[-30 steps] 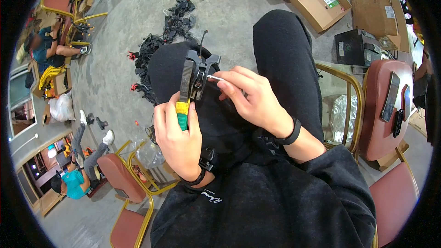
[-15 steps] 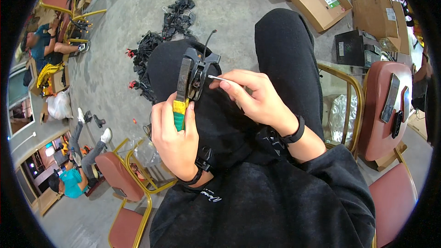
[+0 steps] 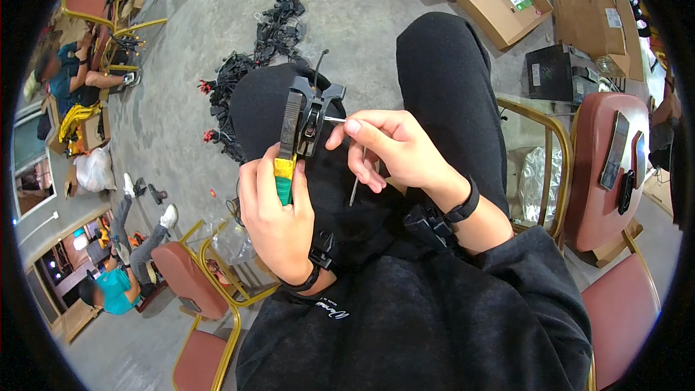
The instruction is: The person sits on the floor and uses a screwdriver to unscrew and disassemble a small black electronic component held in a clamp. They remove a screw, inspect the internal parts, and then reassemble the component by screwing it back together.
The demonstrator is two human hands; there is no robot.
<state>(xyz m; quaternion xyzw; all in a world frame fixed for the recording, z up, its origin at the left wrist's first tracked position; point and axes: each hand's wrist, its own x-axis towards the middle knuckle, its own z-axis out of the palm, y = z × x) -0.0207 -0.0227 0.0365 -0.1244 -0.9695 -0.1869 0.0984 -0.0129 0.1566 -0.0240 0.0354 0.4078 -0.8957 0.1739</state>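
Observation:
My left hand (image 3: 274,210) is closed around the yellow-and-green lower end of a black mechanical device (image 3: 311,119), held upright above my left knee. The device has two prong-like tips and a short black cable (image 3: 319,66) sticking up from the top. To its right, my right hand (image 3: 402,148) pinches a thin metal hex key (image 3: 354,192) between thumb and index finger. One end of the key reaches the device's side; its long arm hangs below my fingers. The bend between them is hidden by the fingers.
A heap of black cables and small black parts (image 3: 279,29) lies on the floor ahead. An open cardboard box (image 3: 499,29) and a black case (image 3: 557,76) are at the far right. Phones (image 3: 615,150) rest on a chair (image 3: 590,195) beside me. Two people sit at left.
The hex key has turned, so its long arm now shows below my right hand. My right fingers have loosened and spread lower. The left hand holds the device nearly still.

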